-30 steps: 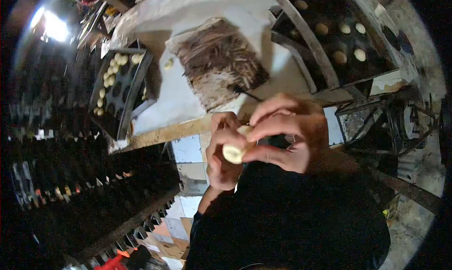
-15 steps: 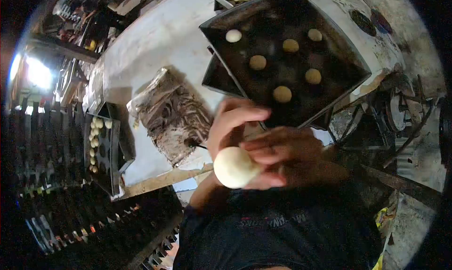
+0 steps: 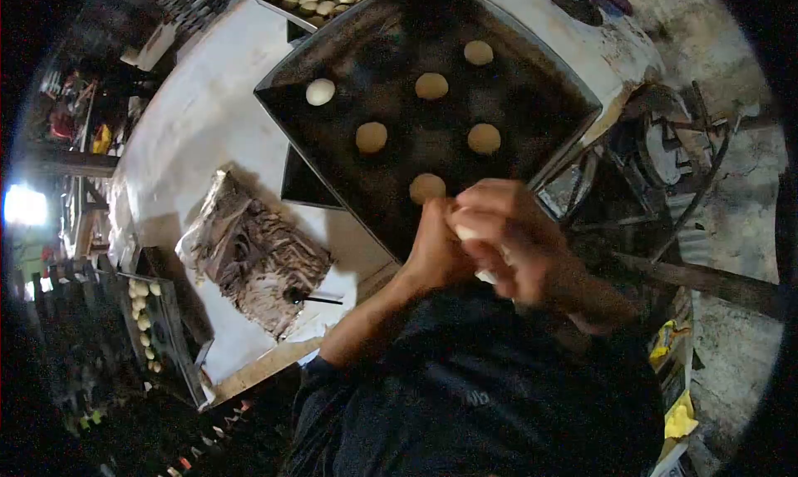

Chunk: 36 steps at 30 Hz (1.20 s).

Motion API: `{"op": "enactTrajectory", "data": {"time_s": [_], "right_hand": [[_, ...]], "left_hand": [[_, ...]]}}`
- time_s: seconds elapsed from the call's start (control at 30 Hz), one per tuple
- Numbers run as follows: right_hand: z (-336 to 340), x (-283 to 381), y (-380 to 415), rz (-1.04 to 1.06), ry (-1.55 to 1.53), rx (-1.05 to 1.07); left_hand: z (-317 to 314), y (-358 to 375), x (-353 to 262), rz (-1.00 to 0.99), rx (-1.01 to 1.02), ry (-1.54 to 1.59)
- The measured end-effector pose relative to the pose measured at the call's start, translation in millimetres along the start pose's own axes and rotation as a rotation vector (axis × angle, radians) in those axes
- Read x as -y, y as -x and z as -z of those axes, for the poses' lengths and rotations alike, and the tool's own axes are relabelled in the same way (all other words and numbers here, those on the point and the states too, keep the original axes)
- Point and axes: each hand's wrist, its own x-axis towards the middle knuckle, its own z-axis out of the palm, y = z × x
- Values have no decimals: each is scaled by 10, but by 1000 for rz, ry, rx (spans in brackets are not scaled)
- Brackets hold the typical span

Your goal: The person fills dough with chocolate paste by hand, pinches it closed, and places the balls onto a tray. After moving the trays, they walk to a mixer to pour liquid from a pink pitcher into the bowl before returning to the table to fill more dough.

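Observation:
My left hand (image 3: 440,248) is closed, its fingers pressed against my right hand over the near corner of the dark baking tray (image 3: 291,128). My right hand (image 3: 519,240) curls round a pale dough ball (image 3: 487,275), which is mostly hidden between both hands. On the tray sit one white dough ball (image 3: 320,92) and several brownish rounds (image 3: 371,137). Left of my left forearm lies a brown, sticky-looking mass (image 3: 258,261) on a crumpled sheet, with a thin dark-handled tool (image 3: 320,300) stuck in it.
A second tray (image 3: 287,11) full of pale dough balls stands at the back. At the left edge of the white table (image 3: 208,86), another tray (image 3: 170,311) holds a row of small dough balls. Metal frames (image 3: 665,161) stand at the right.
The dough ball, plainly visible before in front of my left hand, is now mostly covered by my closed hands. The camera view has shifted, so tray and table appear further left.

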Motion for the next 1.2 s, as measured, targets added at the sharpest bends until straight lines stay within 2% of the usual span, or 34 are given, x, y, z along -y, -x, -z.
{"op": "enactTrajectory", "data": {"time_s": [0.07,0.1,0.17,0.2,0.23,0.3,0.4,0.47,0.5,0.53,0.57,0.6,0.63,0.67,0.7,0.73,0.77,0.8,0.83,0.87,0.9,1.0,1.03,1.13,1.2], "right_hand": [[196,-265,25,-100,-24,-28],[248,-350,-3,-319,-146,-137],[426,-802,-126,-474,108,-234],[455,-1145,-183,-434,295,-291],[502,-1438,-186,-458,452,-151],[535,-1890,-44,-536,595,424],[447,-1714,-109,-601,647,520],[422,-1703,-110,-676,740,692],[426,-1606,-170,-624,706,661],[413,-1449,-325,-746,636,648],[379,-1211,-554,-906,712,685],[355,-1558,-211,-526,568,67],[399,-1454,-221,-332,815,-53],[442,-1351,-239,-168,1081,-213],[383,-1162,-160,-146,999,-313],[321,-981,-88,-114,912,-412],[250,-806,-22,-73,824,-506],[100,-628,-24,-59,859,-539],[-56,-452,-23,-45,893,-573],[-199,-320,-71,-61,855,-579],[-344,-190,-118,-76,816,-585],[-685,221,-318,-132,824,-537],[-718,370,-378,-117,863,-497],[-781,595,-478,-84,888,-401],[-785,525,-450,-72,887,-348]], "left_hand": [[157,-40,2,-13,120,20],[240,-63,-7,-38,147,25],[400,-57,-78,-150,75,20],[456,-35,-91,-85,16,21],[535,19,-103,-44,-9,76],[780,177,-71,-14,-82,135],[1177,499,174,-104,-229,76],[1382,735,439,-64,-320,100],[1534,916,630,-37,-381,92],[1607,1102,936,112,-402,182],[1747,1306,982,145,-417,51],[1893,1508,1005,188,-439,-78],[2089,1760,1057,243,-458,-201],[2377,2062,1243,110,-575,-226],[2697,2358,1486,-36,-665,-260],[3014,2613,1667,-36,-928,-49],[3548,2883,1612,75,-1049,-492],[4064,3112,1817,-163,-1230,-399],[4641,3491,2030,156,-1369,-626],[5138,3753,2095,401,-1389,-786],[5733,4233,2574,433,-1252,-1184],[6938,4773,3258,892,-1286,-894],[7102,4777,3386,926,-1374,-908],[7451,4568,3531,825,-1373,-774],[7456,4604,3563,795,-1368,-693]]}}
